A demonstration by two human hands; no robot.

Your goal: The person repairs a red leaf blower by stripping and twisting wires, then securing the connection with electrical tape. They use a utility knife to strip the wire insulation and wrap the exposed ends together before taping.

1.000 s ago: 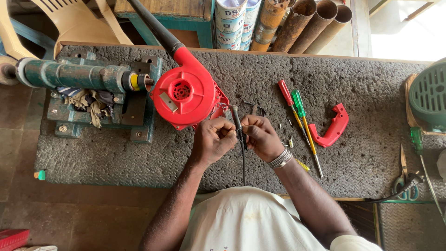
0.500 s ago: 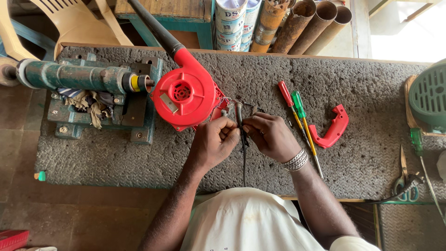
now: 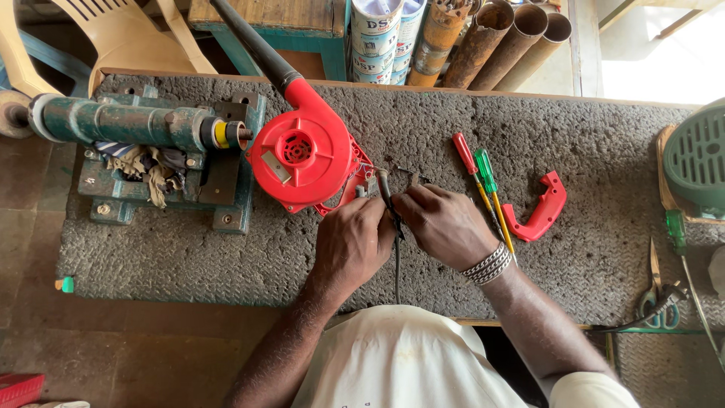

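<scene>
Black cord [image 3: 396,261] runs from worker's body edge of bench up to open side of red blower [image 3: 303,155], which lies bench centre-left, black nozzle pointing to 11 o'clock. Both hands meet on cord end right at blower's 4 o'clock corner. Left hand [image 3: 350,245] curled, knuckles up, fingers closed round cord/wire end (exact grip hidden under the hand). Right hand [image 3: 445,225] w/ metal bracelet [image 3: 488,264] at wrist, fingers bunched in a pinch on upper cord near the bare wire tips; can't tell if it also holds a small tool. Change vs. a second ago: hands have drawn tighter together and shifted a bit toward blower; right hand now covers more of cord, wrist rolled inward. Blower, drivers, handle piece haven't moved. Reads as fine work on the wire ends going on, not a reach for tools. Outward: at 3 o'clock of hands, red-handled screwdriver [image 3: 464,152] and green-handled screwdriver [image 3: 484,171] side by side, then loose red handle shell [image 3: 541,211]. At 9 o'clock, green bench machine [image 3: 128,125] w/ rags. Far 3 o'clock: green fan housing [image 3: 698,159], scissors [image 3: 655,302]. At 12: rusty pipes [image 3: 483,38], white cans [image 3: 381,34].
</scene>
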